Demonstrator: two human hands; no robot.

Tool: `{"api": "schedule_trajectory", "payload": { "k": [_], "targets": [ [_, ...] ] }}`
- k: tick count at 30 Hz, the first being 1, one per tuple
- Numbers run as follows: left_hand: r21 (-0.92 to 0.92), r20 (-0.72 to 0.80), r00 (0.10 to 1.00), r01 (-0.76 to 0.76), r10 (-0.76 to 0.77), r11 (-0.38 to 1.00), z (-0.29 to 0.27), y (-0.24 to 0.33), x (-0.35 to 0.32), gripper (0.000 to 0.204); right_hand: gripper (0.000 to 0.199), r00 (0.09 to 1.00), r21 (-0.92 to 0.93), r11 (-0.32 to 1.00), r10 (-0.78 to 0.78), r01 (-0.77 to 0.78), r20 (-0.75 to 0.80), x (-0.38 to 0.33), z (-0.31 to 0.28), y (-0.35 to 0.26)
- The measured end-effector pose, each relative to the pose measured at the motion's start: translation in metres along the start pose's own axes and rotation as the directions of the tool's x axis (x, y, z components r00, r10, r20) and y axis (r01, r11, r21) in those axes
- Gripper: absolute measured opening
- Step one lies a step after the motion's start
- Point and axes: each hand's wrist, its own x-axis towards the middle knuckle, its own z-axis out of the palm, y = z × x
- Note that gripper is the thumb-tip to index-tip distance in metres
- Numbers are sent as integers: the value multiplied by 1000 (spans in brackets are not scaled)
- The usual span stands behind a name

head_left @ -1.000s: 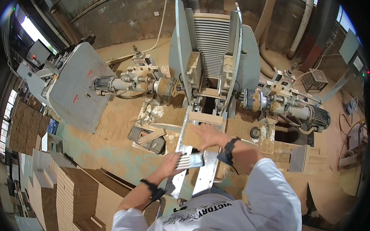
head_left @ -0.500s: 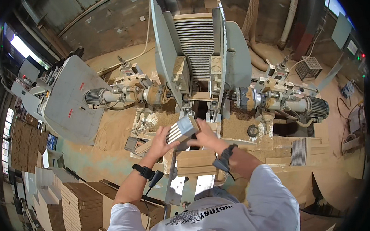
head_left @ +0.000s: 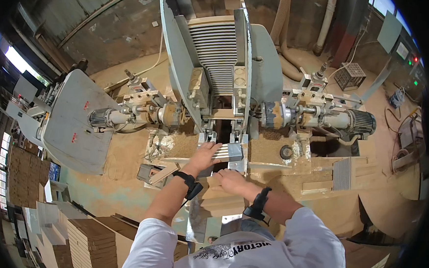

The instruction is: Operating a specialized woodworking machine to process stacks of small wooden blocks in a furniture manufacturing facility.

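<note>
My left hand (head_left: 203, 157) lay flat, fingers spread on the slat stack (head_left: 228, 152), its long axis running three-to-nine; my right hand (head_left: 229, 179) rested at six, fingers loosely curled, holding nothing.

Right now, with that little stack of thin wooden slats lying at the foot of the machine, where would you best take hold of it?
Grip the stack of slats at its two short ends, coming from the near side. It lies flat and crosswise with the machine chute just behind, so the ends are probably the freest parts. The left hand already rests on its left end; the right hand sits just below.
</note>
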Motion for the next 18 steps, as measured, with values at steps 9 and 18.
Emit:
{"api": "schedule_trajectory", "payload": {
  "k": [9,18],
  "targets": [
    [417,-165,983,-3,78,909,6,25,8,36,55,948,-148,984,-134,94,-290,-14,2,-12],
    [-204,-151,987,-83,53,975,26,113,-139,37,50,964,-133,984,-146,119,-222,-9,0,-13]
  ]
}}
